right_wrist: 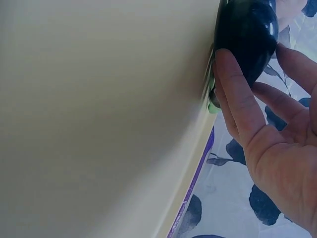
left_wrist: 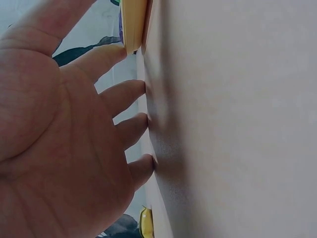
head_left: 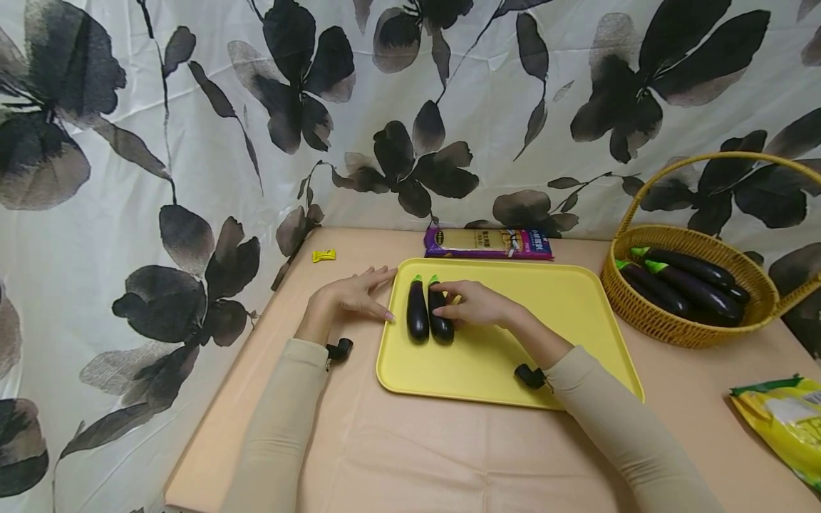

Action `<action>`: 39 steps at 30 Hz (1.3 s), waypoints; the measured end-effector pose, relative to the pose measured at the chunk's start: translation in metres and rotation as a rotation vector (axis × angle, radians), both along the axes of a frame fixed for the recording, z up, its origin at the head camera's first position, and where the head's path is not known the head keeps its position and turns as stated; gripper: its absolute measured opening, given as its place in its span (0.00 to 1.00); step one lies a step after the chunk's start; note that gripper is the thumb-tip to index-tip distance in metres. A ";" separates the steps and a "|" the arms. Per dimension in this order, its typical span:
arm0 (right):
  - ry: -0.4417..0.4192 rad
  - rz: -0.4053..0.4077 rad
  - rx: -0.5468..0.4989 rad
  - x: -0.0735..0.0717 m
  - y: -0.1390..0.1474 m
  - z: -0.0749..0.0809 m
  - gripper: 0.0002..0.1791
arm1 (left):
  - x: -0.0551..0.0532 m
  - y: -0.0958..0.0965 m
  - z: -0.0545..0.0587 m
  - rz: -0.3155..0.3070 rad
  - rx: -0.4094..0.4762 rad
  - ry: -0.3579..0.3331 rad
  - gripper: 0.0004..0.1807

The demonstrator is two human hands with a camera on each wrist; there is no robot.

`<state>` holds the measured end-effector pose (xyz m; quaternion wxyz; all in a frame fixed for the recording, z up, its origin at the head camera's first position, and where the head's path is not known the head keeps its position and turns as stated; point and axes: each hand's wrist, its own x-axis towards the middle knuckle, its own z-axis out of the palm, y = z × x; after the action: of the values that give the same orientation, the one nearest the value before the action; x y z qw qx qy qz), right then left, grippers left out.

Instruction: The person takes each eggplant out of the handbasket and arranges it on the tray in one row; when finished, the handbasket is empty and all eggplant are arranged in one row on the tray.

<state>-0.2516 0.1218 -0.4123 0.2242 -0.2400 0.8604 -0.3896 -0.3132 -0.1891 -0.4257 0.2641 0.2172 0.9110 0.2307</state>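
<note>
Two dark purple eggplants with bright green caps lie side by side at the left end of a yellow tray [head_left: 513, 370]. My right hand [head_left: 476, 303] holds the right-hand eggplant [head_left: 441, 325], fingers and thumb about its body; the right wrist view shows the fingers against the glossy eggplant [right_wrist: 247, 34]. Just to its left lies the other eggplant [head_left: 417, 317]. My left hand [head_left: 349, 298] is spread at the tray's left edge, its thumb touching the rim. In the left wrist view, the left hand's fingers [left_wrist: 131, 131] rest with their tips on the table, and the palm holds nothing.
A wicker basket [head_left: 673, 335] with several eggplants and a tall handle stands right of the tray. Behind the tray lies a purple package [head_left: 484, 244]. A small yellow packet [head_left: 323, 255] is at the back left, a yellow-green bag [head_left: 785, 424] at the right. Floral cloth [head_left: 385, 206] hangs behind.
</note>
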 end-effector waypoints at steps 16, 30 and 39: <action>0.089 -0.009 0.043 0.002 0.006 0.007 0.36 | 0.000 0.000 -0.004 0.002 0.016 -0.009 0.68; 0.399 -0.239 -0.032 0.034 0.074 0.061 0.32 | 0.001 0.000 -0.003 0.002 -0.001 0.009 0.67; 0.494 -0.366 -0.100 0.057 0.132 0.083 0.29 | 0.000 -0.001 -0.001 -0.023 -0.010 0.048 0.67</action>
<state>-0.1941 0.2541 -0.3297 -0.0774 -0.1791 0.8977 -0.3951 -0.3134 -0.1900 -0.4270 0.2459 0.2316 0.9157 0.2179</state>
